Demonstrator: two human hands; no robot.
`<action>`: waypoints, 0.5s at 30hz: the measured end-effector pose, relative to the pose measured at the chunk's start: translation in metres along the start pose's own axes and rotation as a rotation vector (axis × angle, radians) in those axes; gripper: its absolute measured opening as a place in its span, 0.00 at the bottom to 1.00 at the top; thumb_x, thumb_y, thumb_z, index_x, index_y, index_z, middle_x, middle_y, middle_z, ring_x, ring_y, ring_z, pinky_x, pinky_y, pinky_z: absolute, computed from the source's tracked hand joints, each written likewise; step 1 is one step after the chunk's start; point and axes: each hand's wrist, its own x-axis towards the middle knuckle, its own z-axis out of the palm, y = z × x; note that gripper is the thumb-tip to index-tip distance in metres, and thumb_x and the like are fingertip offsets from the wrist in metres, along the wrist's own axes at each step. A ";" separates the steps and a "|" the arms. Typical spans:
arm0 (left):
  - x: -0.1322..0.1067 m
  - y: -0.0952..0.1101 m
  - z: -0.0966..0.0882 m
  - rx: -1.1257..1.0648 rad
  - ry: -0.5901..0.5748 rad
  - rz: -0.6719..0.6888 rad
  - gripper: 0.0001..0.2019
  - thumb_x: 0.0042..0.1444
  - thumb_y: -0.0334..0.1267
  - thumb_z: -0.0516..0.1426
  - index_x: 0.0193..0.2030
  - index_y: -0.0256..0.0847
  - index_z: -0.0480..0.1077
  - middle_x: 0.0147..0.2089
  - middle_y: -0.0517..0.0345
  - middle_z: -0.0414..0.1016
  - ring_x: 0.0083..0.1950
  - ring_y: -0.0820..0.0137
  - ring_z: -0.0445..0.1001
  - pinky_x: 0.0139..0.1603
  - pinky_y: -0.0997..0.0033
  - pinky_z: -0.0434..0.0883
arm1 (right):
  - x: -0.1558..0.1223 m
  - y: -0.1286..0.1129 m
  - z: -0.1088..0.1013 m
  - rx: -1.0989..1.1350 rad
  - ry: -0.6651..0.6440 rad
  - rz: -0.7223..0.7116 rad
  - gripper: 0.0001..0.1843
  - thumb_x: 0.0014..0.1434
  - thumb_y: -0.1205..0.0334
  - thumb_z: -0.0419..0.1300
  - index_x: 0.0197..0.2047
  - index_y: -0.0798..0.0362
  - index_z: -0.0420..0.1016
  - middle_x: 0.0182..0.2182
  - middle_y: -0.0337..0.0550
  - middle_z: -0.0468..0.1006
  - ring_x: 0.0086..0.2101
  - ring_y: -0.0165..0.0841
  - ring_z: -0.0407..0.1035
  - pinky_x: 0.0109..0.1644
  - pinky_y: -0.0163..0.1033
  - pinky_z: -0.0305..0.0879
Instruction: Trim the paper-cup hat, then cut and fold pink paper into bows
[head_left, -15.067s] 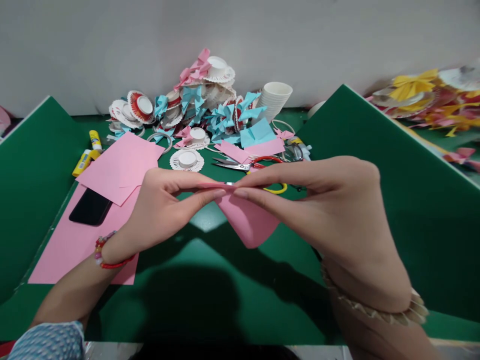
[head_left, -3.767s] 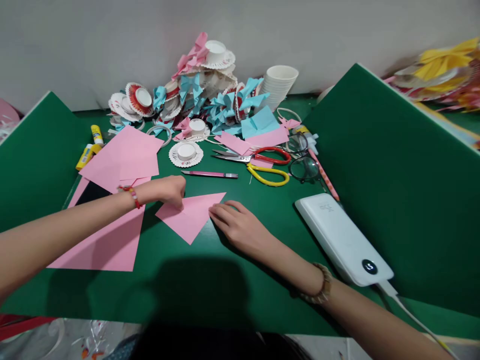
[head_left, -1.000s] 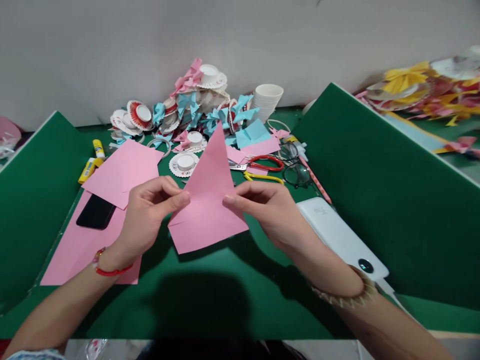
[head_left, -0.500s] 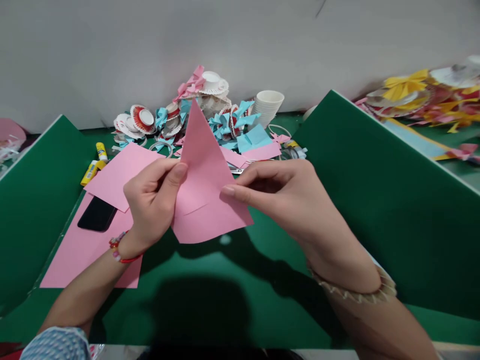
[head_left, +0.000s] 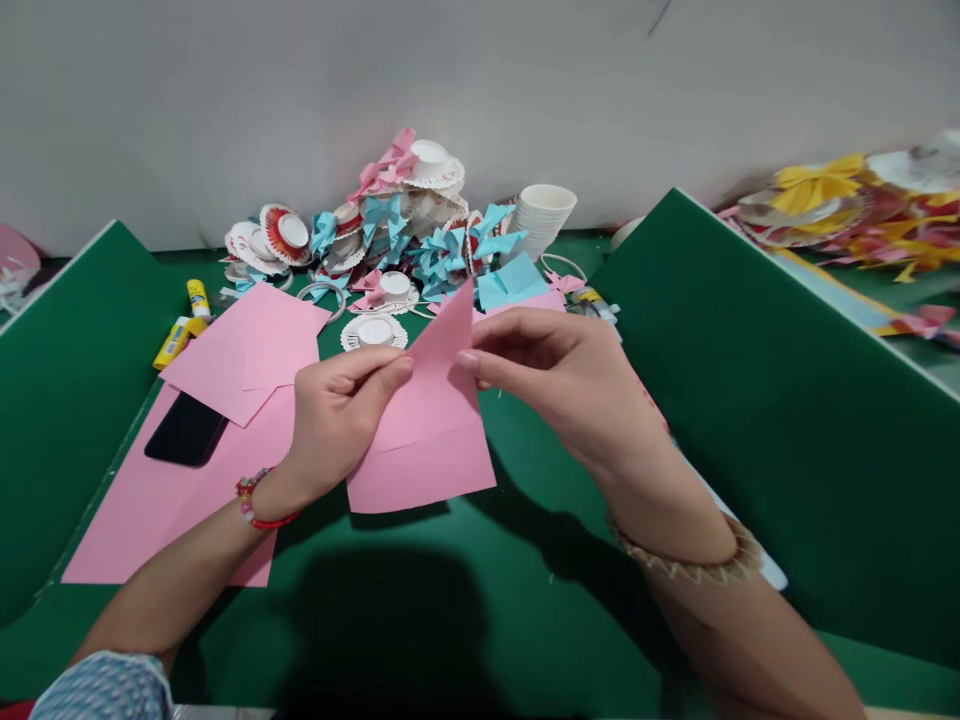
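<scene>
Pink sheet (head_left: 427,425): peak swung right, lower than last frame.
Left hand (head_left: 341,415), right hand (head_left: 570,385) clamped on its side edges; bottom edge free above green table (head_left: 540,530), room between green panels (head_left: 795,440).

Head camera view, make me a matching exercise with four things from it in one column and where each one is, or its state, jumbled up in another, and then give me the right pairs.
Things
1. Black phone
2. Yellow tubes
3. Creased pink paper
4. White cups

Places and states
A. Held by the left hand and the right hand
B. Nested in a stack
C. Partly covered by a pink sheet
D. Beside the green panel on the left of the picture

Right pairs
1-C, 2-D, 3-A, 4-B
</scene>
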 end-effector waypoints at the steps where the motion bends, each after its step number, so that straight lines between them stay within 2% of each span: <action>1: -0.001 0.000 0.001 -0.001 -0.042 0.002 0.08 0.54 0.32 0.57 0.25 0.38 0.73 0.22 0.63 0.71 0.25 0.77 0.67 0.25 0.79 0.64 | 0.000 0.000 0.000 -0.003 -0.003 -0.012 0.07 0.45 0.60 0.68 0.27 0.52 0.77 0.26 0.39 0.77 0.28 0.29 0.71 0.31 0.36 0.69; 4: -0.002 -0.001 0.003 -0.016 -0.163 0.036 0.08 0.55 0.32 0.57 0.27 0.38 0.75 0.22 0.63 0.73 0.24 0.77 0.67 0.25 0.79 0.65 | -0.002 0.002 0.002 -0.038 -0.044 -0.053 0.07 0.46 0.58 0.67 0.24 0.52 0.76 0.27 0.40 0.78 0.29 0.31 0.72 0.31 0.37 0.70; 7: -0.003 0.002 0.002 -0.043 -0.231 0.042 0.07 0.55 0.33 0.57 0.30 0.38 0.76 0.23 0.63 0.73 0.23 0.78 0.66 0.24 0.80 0.65 | -0.004 0.004 0.005 -0.061 -0.042 -0.090 0.09 0.47 0.60 0.66 0.20 0.53 0.75 0.25 0.40 0.78 0.28 0.31 0.72 0.29 0.36 0.69; 12: 0.000 0.011 -0.006 -0.055 -0.303 -0.063 0.09 0.54 0.35 0.57 0.26 0.38 0.75 0.18 0.64 0.66 0.20 0.79 0.59 0.18 0.80 0.58 | -0.005 0.002 0.004 -0.016 -0.008 -0.036 0.05 0.47 0.65 0.66 0.21 0.51 0.77 0.23 0.38 0.78 0.26 0.30 0.71 0.26 0.35 0.68; 15: 0.001 0.015 -0.008 -0.070 -0.323 -0.119 0.09 0.53 0.35 0.58 0.25 0.37 0.75 0.19 0.64 0.66 0.20 0.79 0.59 0.18 0.79 0.58 | -0.002 0.001 -0.002 0.025 0.038 0.012 0.06 0.45 0.65 0.67 0.19 0.50 0.76 0.20 0.36 0.77 0.24 0.28 0.70 0.27 0.34 0.68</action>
